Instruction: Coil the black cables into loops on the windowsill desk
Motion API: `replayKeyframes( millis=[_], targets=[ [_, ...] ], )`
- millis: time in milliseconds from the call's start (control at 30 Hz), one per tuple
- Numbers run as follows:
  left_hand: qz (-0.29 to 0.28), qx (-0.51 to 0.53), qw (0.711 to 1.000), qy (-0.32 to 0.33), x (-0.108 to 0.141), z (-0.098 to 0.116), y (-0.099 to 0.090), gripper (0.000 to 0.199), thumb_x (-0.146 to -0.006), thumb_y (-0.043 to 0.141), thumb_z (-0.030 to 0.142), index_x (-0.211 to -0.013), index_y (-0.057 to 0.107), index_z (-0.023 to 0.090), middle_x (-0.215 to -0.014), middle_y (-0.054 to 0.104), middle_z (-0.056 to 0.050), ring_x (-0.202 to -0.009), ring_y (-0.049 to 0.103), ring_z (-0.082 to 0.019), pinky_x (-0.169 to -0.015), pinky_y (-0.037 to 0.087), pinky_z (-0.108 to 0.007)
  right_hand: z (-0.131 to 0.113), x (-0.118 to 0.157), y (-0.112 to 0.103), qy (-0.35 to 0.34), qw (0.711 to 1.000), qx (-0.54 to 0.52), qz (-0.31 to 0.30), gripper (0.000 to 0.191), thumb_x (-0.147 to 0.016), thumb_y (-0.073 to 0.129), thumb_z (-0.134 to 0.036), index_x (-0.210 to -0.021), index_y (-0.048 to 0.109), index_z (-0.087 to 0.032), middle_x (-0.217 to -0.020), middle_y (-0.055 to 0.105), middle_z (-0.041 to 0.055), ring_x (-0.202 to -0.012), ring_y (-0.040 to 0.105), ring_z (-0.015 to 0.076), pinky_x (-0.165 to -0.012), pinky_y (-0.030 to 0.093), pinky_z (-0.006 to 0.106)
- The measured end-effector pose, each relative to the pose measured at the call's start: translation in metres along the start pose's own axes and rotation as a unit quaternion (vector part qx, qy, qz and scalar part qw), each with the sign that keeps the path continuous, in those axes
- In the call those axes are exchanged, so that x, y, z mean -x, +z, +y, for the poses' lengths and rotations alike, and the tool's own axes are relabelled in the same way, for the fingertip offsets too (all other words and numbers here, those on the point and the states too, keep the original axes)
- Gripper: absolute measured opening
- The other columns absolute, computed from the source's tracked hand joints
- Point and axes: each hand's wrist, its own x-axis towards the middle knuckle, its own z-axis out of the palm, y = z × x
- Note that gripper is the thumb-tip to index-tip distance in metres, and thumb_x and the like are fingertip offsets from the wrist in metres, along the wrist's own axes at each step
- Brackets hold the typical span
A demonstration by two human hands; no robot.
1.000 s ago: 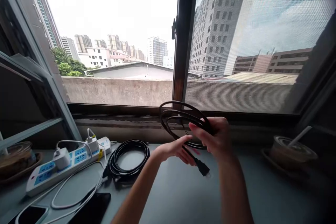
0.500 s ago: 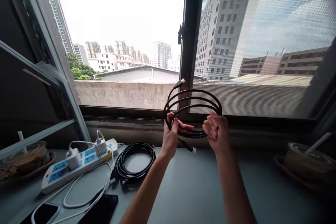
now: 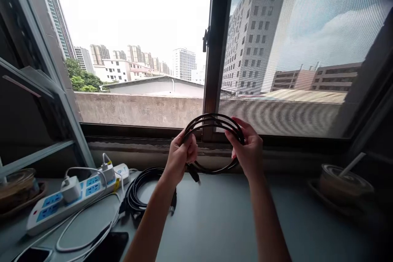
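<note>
Between my hands, above the grey desk, I hold a black cable [image 3: 211, 115] wound into several round loops. My left hand [image 3: 181, 151] is closed around the left side of the coil. On the right side, my right hand [image 3: 247, 143] grips the loops between thumb and fingers. One cable connector [image 3: 194, 174] hangs below my left hand, its metal tip pointing down and right. The other end is not plainly visible. A second coiled black cable [image 3: 135, 188] lies on the desk, partly hidden behind my left forearm.
A white power strip [image 3: 82, 200] with plugged chargers and white cords stands at left. A dark phone [image 3: 33, 254] and a black flat object [image 3: 109, 247] lie in front. Lidded cups [image 3: 346, 184] rest on trays at both sides. The window frame [image 3: 211, 69] rises behind.
My right hand has taken hold of the coil's right side. The coil has moved slightly left and its loops sit closer together. The connector that pointed up no longer shows. The view has shifted slightly.
</note>
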Motion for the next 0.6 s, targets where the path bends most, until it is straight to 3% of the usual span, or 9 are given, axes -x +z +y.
replayKeyframes(
  millis=[133,233,400,600],
  targets=[
    [0.012,-0.039,0.999,-0.002,0.007,0.009,0.004,0.023,-0.070,0.069,0.034,-0.084,0.062,0.016,-0.042,0.024,0.011,-0.035,0.017,-0.001,-0.034,0.012,-0.015,-0.008,0.003,-0.005,-0.044,0.997,0.058,0.005,0.039,-0.069,0.068,-0.032,-0.106,0.061,-0.023,-0.101,0.061,0.0046,-0.037,0.040,0.0011,-0.026,0.033,0.016],
    [0.015,-0.081,0.996,0.015,0.011,0.015,0.004,0.024,-0.069,0.070,0.032,-0.088,0.067,0.017,-0.041,0.029,0.010,-0.035,0.019,0.000,-0.034,0.015,-0.015,-0.011,0.005,-0.006,-0.057,0.993,0.104,0.018,0.043,-0.068,0.068,-0.034,-0.109,0.061,-0.023,-0.116,0.053,0.0081,-0.043,0.045,0.0028,-0.030,0.040,0.018],
    [0.016,-0.128,0.991,0.039,0.014,0.024,-0.001,0.028,-0.060,0.076,0.033,-0.084,0.069,0.020,-0.044,0.040,0.008,-0.035,0.024,-0.001,-0.031,0.018,-0.015,-0.010,0.007,-0.002,-0.079,0.980,0.181,0.035,0.030,-0.070,0.066,-0.041,-0.091,0.068,-0.019,-0.091,0.064,0.0058,-0.053,0.057,0.0104,-0.047,0.051,0.024],
    [0.077,-0.091,0.989,0.091,0.013,0.024,-0.006,0.022,-0.064,0.073,0.038,-0.072,0.066,0.019,-0.039,0.028,0.010,-0.035,0.021,0.000,-0.033,0.020,-0.013,-0.014,0.010,0.003,-0.064,0.975,0.204,0.058,0.031,-0.068,0.067,-0.041,-0.090,0.068,-0.019,-0.087,0.068,0.0054,-0.055,0.060,0.0123,-0.048,0.048,0.023]
  ],
)
